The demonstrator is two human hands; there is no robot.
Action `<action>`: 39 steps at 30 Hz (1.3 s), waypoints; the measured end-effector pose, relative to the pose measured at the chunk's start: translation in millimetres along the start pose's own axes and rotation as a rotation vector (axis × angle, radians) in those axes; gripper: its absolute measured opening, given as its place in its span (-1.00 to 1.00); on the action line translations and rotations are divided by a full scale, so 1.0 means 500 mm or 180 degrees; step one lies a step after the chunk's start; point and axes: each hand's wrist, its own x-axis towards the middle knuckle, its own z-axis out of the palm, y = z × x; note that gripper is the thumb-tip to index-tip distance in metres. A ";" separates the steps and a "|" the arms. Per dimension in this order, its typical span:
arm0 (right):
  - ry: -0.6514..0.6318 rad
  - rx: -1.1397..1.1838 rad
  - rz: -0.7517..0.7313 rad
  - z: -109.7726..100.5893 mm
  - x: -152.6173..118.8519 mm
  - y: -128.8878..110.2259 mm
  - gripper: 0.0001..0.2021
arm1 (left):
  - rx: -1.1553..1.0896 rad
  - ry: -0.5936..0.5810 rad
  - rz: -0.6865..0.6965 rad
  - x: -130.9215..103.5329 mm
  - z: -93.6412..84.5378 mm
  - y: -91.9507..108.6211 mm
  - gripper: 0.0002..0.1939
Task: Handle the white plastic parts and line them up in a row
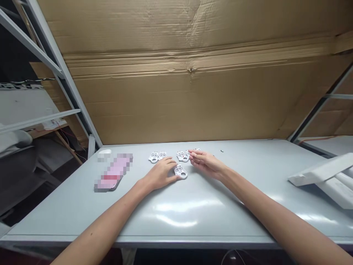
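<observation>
We find, nearest at twelve o'clock, the left hand (161, 173) clamped on the left edge of a near white plate (181, 172), presumably to keep it from sliding on the glossy tabletop (242, 221). At one o'clock the right hand (204, 162) is poised; whether its fingertips are closed on anything, we cannot tell. Beyond, paired plates (153, 157) lie at eleven o'clock and a single plate (182, 156) at twelve, apparently kept within reach. Cardboard (179, 110) stands behind.

covered, blurred, cropped
the right hand (202, 161) hid part of a white plate (187, 152) — the pink object (117, 169) was blurred by pixels, white bars (325, 171) ran off the right edge.
</observation>
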 end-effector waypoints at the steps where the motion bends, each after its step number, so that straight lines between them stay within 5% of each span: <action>1: 0.0005 0.0049 0.0059 -0.002 0.001 -0.001 -0.85 | 0.0006 0.0010 0.0007 0.000 0.000 0.000 -0.71; 7: -0.0042 0.0117 0.0231 0.003 0.006 0.009 -0.91 | 0.0044 -0.0035 -0.0002 0.001 -0.003 0.006 -0.73; 14: 0.0169 0.0556 0.0416 -0.001 0.008 0.011 -0.71 | 0.0080 -0.0038 -0.0012 0.002 -0.005 0.009 -0.71; 25: 0.0156 0.0557 0.0400 0.005 0.010 0.008 -0.85 | 0.0168 -0.0001 0.0019 -0.002 -0.012 0.008 -0.69; 29: 0.0523 0.0410 0.0221 -0.012 0.012 -0.005 -0.89 | 0.0156 0.0143 0.0089 -0.002 -0.021 0.008 -0.71; 35: 0.1349 -0.0051 -0.0291 -0.092 0.028 -0.044 -0.87 | 0.0011 0.0039 0.0461 -0.006 -0.036 0.044 -0.80; 39: 0.1891 -0.1607 -0.0720 -0.145 0.038 -0.046 -0.78 | 0.0136 -0.0240 0.0562 -0.012 -0.034 0.070 -0.82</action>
